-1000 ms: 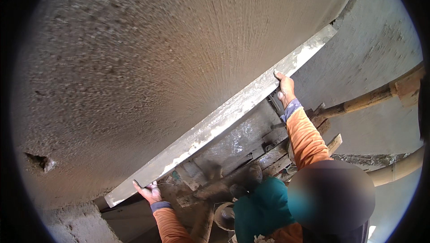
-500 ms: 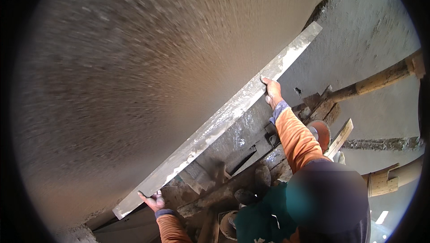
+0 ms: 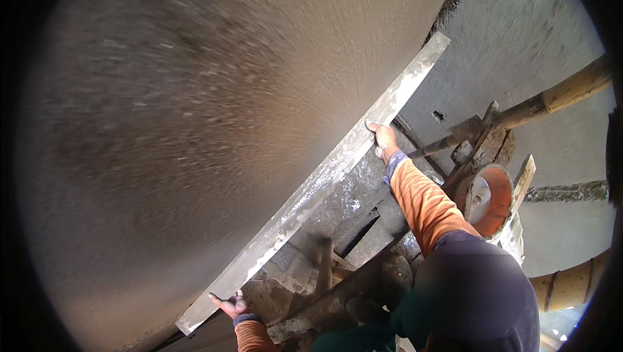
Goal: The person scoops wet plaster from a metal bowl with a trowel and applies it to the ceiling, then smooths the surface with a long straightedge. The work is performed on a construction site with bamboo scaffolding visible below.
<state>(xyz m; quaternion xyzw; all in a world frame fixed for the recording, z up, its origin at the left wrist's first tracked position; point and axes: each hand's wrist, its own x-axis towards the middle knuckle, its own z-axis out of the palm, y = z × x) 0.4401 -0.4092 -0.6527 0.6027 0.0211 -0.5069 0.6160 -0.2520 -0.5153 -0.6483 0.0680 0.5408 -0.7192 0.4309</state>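
Observation:
A long, straight screed board (image 3: 311, 186), smeared with wet grey mortar, slants across the middle from lower left to upper right. It lies against a broad, freshly plastered brown-grey surface (image 3: 195, 125). My right hand (image 3: 384, 141) grips its edge above the middle, thumb on the near face and fingers hidden behind. Close to the lower end, my left hand (image 3: 228, 304) holds the same edge, its thumb stretched over the face and the fingers partly hidden underneath. Both hands have mortar on them, and orange sleeves cover my forearms.
At right stands a round bucket (image 3: 501, 199) with an orange inside, beside an upright wooden slat (image 3: 524, 180). Bamboo poles (image 3: 574, 89) cross before a grey wall (image 3: 519, 27). Mortar-stained planks (image 3: 285, 271) lie below the screed board.
The screed board is tilted slightly steeper, and its upper end has shifted left with my right hand. Both hands keep their hold. The view has shifted, showing more of the bucket.

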